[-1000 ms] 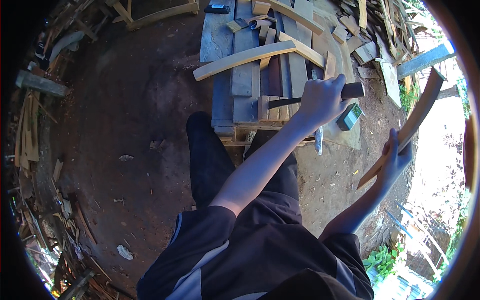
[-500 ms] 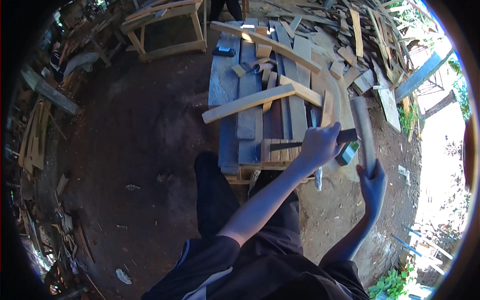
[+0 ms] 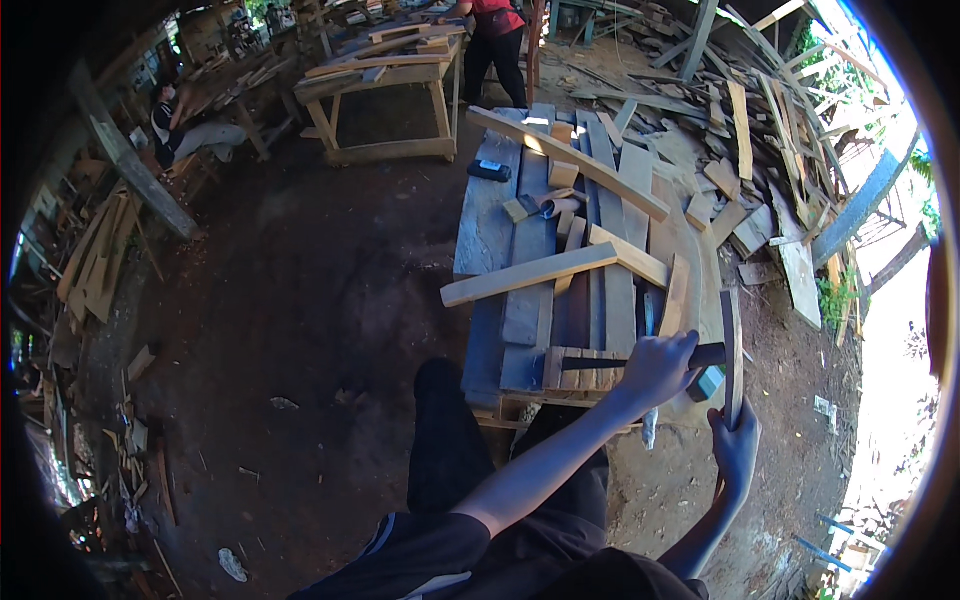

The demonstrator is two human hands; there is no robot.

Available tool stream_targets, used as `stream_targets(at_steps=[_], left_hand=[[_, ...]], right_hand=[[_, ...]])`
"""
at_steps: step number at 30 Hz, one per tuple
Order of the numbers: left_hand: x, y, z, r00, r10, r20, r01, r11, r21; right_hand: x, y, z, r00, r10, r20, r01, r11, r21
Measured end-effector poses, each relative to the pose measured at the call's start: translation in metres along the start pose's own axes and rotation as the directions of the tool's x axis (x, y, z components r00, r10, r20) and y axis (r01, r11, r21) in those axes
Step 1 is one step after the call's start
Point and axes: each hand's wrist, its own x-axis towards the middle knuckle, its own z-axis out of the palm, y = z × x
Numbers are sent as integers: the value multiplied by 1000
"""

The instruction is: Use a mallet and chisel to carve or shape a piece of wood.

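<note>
My left hand (image 3: 655, 378) is closed around a chisel (image 3: 709, 355), its dark handle end poking out on the right. The long dark blade points left, lying low over a pale, notched-looking piece of wood (image 3: 555, 370) at the bench's near edge. Upright in my right hand (image 3: 737, 452) is a flat wooden stick (image 3: 734, 350), gripped near its lower end. The stick's face is at the handle's end; I cannot tell whether they touch. Just below the handle, a green and blue box-like thing (image 3: 706, 383) is partly hidden by my left hand.
The plank-topped bench (image 3: 485, 235) holds loose wooden bars (image 3: 530, 275), offcuts and a small black case (image 3: 489, 170). Beyond it stand a wooden table (image 3: 390, 155) and a person in red (image 3: 497, 40). Another person (image 3: 170, 125) sits far left. Scrap wood (image 3: 740, 130) is heaped far right.
The stick has swung left, from apart to up against the chisel handle's end. My left hand keeps its hold. The view has tilted up, showing more of the far workshop.
</note>
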Motion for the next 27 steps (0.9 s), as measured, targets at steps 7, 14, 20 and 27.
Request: stream_targets(at_steps=[7, 14, 20, 27], left_hand=[[-3, -1, 0, 1000, 11, 5, -11, 1000, 13], [-2, 1, -7, 998, 1, -57, -1, 1000, -11], [5, 5, -24, 989, -12, -148, 1, 997, -74], [6, 1, -31, 984, -21, -177, 7, 997, -79]], right_hand=[[-2, 8, 6, 998, 43, 37, -46, 997, 68], [-5, -6, 12, 999, 21, 29, -24, 995, 100], [-7, -22, 25, 998, 52, 22, -56, 968, 243], [-1, -27, 31, 999, -44, -2, 43, 970, 238]])
